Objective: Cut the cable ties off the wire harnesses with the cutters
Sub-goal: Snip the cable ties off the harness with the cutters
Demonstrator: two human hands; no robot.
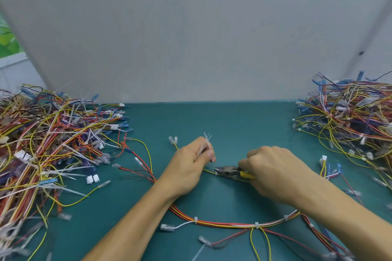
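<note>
A wire harness (224, 223) of red, yellow and white wires curves across the green table in front of me, with white cable ties (195, 220) clamped around it. My left hand (188, 167) pinches a small bunch of cut white ties (206, 144) that stick up between its fingers. My right hand (273, 172) grips the yellow-handled cutters (228, 170). Their jaws point left and sit at a white tie on a yellow wire (209, 171) just below my left thumb.
A big heap of tied harnesses (48, 144) fills the left side of the green table (212, 121). Another heap of harnesses (347, 116) lies at the right. A grey wall (191, 27) stands behind the table. Loose terminals (167, 227) lie near the front edge.
</note>
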